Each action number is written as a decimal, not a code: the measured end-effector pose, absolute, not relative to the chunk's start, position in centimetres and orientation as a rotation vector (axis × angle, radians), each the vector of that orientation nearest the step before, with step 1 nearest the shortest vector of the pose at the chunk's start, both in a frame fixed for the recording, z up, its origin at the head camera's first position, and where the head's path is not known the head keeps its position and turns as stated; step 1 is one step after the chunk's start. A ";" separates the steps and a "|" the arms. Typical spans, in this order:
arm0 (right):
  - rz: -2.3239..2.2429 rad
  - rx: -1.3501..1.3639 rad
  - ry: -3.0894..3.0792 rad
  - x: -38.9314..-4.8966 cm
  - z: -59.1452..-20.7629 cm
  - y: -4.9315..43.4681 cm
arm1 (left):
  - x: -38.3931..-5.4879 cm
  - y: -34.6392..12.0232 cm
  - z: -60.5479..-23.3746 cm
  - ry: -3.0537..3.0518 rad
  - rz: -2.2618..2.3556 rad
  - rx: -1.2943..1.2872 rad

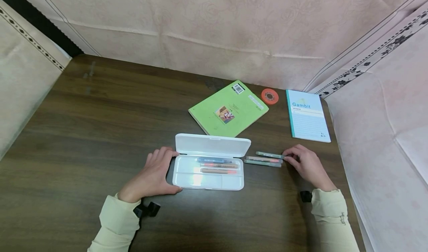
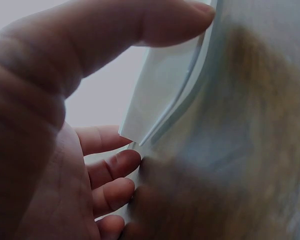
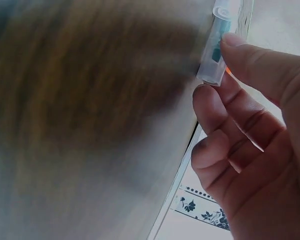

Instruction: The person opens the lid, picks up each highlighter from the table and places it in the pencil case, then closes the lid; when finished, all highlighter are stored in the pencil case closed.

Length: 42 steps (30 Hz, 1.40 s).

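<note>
A white pencil case (image 1: 187, 174) lies on the table with its lid (image 1: 212, 144) raised at the back. Inside it are a blue pen (image 1: 214, 160) and two greyish pens (image 1: 217, 171) with orange-red ends. At the case's left end, my left hand (image 1: 150, 177) holds it between thumb and fingers; the left wrist view shows the thumb along the case's edge (image 2: 165, 85). Right of the case, my right hand (image 1: 305, 164) pinches the end of a green pen (image 1: 267, 154), its clear tip visible in the right wrist view (image 3: 210, 65). A pinkish pen (image 1: 260, 159) and another green pen (image 1: 262, 163) lie beside it.
Behind the case lies a green book (image 1: 217, 100), close to a round orange-red tape roll (image 1: 269, 96). A light-blue notebook (image 1: 309, 118) lies by the table's right edge. Pale patterned cloth (image 1: 207, 29) hangs along the back and sides.
</note>
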State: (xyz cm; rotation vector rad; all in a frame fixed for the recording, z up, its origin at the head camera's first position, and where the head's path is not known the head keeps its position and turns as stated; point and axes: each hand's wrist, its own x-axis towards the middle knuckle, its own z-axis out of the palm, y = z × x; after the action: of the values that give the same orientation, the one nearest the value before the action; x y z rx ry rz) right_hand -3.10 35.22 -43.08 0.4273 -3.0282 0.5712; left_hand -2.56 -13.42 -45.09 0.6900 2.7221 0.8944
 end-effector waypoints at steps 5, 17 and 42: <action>0.544 0.437 -2.979 -2.8 -42.2 35.3 | -2.6 -13.4 -45.1 2.721 0.898 0.690; 0.524 0.571 -2.927 -1.4 -38.3 31.7 | -2.6 -13.4 -45.1 2.721 0.898 0.694; 0.421 0.977 -2.975 -2.2 -41.0 20.0 | -2.7 -13.4 -45.1 2.717 0.880 0.682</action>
State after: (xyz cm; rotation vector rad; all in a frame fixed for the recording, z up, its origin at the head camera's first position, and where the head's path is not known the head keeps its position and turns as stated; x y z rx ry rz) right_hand -2.20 20.04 -40.97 0.9768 -2.9753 0.4206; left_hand -2.66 -13.37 -45.08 0.6824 2.7166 0.8798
